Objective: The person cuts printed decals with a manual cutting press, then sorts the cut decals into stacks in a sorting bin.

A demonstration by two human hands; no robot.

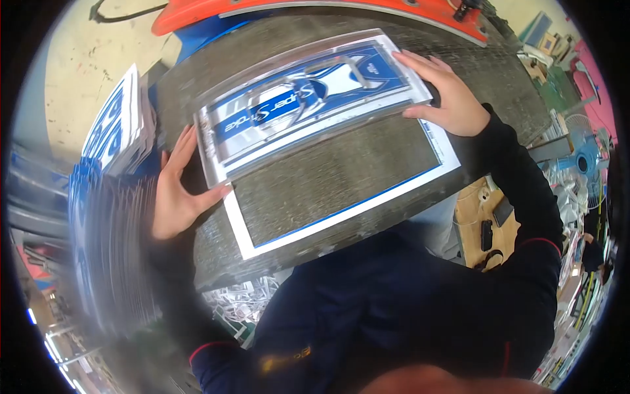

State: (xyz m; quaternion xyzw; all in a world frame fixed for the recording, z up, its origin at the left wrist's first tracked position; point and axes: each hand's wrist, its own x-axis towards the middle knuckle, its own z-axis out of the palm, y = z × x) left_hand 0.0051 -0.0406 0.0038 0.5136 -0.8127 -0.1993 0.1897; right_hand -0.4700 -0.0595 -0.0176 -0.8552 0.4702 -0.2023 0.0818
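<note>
A clear rectangular plastic panel (367,109) with raised edges and curved outlines spans between my two hands. Through it shows a blue and white printed card (354,73) with "SuperStroke" lettering. My left hand (176,190) grips the panel's left end, thumb at the near corner and fingers along the side. At the right end, my right hand (453,95) has its fingers over the far corner and its thumb on the near edge. A white card frame (348,220) with a blue inner line lies on the worktable nearer me, partly overlapped by the panel.
The dark, worn worktable (341,164) reaches under both hands. Stacked printed cards (115,125) stand to the left, beside a blurred pile of sheets (111,249). An orange machine part (315,10) borders the far edge. A blue fan (582,162) is at right.
</note>
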